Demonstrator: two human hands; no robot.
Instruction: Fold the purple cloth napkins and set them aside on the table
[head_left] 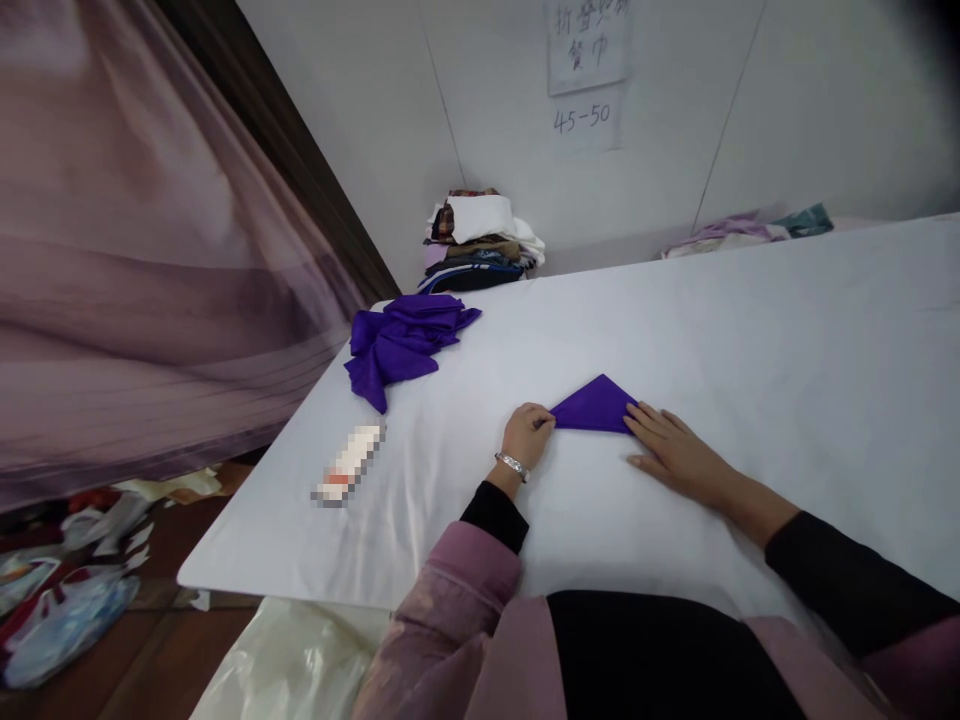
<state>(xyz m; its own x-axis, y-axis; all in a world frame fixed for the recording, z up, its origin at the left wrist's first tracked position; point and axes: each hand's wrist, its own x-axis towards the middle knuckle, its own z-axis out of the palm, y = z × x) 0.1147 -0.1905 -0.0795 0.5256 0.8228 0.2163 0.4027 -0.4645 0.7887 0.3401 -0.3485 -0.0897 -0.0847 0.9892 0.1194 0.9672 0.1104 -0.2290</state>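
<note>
A purple cloth napkin [596, 405], folded into a flat triangle, lies on the white-covered table with its peak pointing away from me. My left hand [527, 430], with a bracelet at the wrist, has its fingers closed in a pinch at the napkin's left corner. On the right corner rest the fingertips of my right hand [671, 450], which is stretched out flat, thumb apart. Farther back on the left, a loose heap of purple cloths [409, 340] lies crumpled near the table's edge.
A blurred-out pale oblong [350, 465] lies on the table [270, 545] at left. Stacked clothes [484, 245] and more cloth [739, 230] sit by the wall. Handwritten sheets [586, 60] hang above. A curtain [150, 250] borders the left side; plastic bags [71, 620] are on the floor.
</note>
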